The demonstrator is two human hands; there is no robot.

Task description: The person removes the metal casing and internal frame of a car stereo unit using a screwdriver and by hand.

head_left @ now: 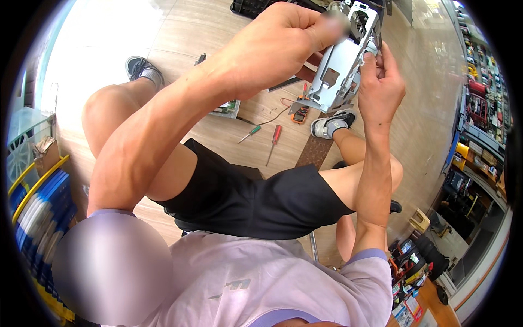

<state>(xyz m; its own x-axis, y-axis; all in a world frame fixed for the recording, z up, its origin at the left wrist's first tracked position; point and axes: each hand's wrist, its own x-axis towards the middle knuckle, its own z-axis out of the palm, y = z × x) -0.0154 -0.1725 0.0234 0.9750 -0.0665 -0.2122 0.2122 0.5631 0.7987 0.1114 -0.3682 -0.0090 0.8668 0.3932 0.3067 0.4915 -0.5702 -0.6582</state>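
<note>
Up in front of me I hold a silvery sheet-metal frame with cut-outs, folded edges and small tabs, tilted in the air. My left hand is closed on its left side, with the thumb near the top end and some fingers out of sight behind the metal. That thumb tip is blurred. On the other side, my right hand grips the right edge between thumb and fingers. Below the frame, an orange multimeter lies on the floor. A red-handled screwdriver and a green-handled screwdriver lie nearer to me.
A part with a green circuit board rests on the floor under my left forearm, a dark cable beside it. A black case stands at the far edge. Stocked shelves line the right; blue packs fill a yellow rack at left.
</note>
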